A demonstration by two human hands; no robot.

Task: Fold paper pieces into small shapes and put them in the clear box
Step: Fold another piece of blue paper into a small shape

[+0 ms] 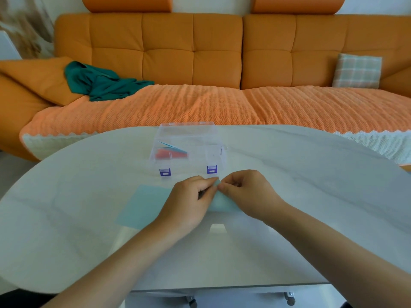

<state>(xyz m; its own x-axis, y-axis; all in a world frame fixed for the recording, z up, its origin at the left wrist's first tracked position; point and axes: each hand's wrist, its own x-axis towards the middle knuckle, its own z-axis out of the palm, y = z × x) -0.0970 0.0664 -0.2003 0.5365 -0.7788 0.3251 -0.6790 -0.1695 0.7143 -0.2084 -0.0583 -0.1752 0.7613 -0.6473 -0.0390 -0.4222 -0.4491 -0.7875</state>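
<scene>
The clear box [213, 156] sits on the table [311, 174], folded shapes [171, 152] in its left part; before it, left hand [191, 201] and right hand [249, 196] pinch a paper piece [221, 202]; a flat sheet [142, 205] lies just left. Behind stands a sofa [169, 52]; cloth [102, 82] on its left, cushion [357, 71] on its right.

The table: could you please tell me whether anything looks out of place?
Nothing on the table stands out: clear box open with folded pieces inside, spare sheet flat. Only a green cloth lies crumpled on the sofa.

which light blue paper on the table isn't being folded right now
The flat sheet lying left of the left hand; the folded piece is pinched between it and the right hand.
</scene>
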